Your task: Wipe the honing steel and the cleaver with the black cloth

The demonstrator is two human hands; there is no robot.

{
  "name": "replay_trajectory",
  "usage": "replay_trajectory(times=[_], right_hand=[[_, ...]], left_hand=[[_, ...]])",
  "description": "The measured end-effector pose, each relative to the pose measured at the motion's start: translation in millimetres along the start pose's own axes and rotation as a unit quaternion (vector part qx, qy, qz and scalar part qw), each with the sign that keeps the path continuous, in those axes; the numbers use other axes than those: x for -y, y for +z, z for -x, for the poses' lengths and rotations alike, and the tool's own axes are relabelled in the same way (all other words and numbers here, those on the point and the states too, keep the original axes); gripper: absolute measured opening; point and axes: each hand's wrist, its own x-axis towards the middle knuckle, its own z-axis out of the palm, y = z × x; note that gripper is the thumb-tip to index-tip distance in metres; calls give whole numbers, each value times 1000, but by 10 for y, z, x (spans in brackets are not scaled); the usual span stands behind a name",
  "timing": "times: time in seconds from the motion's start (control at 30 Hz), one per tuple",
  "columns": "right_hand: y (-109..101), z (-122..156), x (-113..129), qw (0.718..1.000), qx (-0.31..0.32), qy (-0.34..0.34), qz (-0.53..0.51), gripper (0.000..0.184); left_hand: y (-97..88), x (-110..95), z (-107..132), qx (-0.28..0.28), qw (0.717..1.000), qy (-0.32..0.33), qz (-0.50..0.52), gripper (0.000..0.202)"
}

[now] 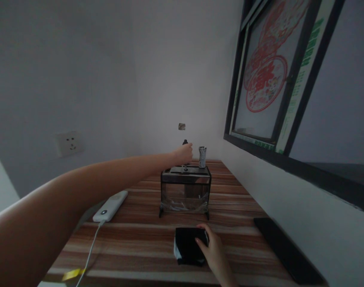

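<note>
Clasping left hand (pixel 184 154): outstretched, our fist round the handle (pixel 185 141)
Right hand (pixel 213 247): thumb over bundle (pixel 187 246); grip, we cannot tell

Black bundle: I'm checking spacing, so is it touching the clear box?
Apart: the head view shows a strip of tabletop between the bundle and the box.

black handle (pixel 185 141) partly hidden by left hand (pixel 184 154), cable (pixel 93 240) cropped

Likely home room: round red decoration (pixel 267 83) on black-framed glass window (pixel 315 79) upper right, white wall socket (pixel 68 144) left, brown striped tabletop (pixel 140 239) bottom.
</note>
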Motion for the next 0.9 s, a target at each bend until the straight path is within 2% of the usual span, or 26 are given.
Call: replay_trajectory(times=[0.63, 0.9], right_hand=[[1, 13, -17, 1000, 4, 0, 5, 31], [14, 4, -10, 1000, -11, -1, 0, 30]], left_hand=[[-499, 402, -13, 18, 997, -10, -72, 17], [-637, 615, 2, 18, 997, -34, -72, 21]])
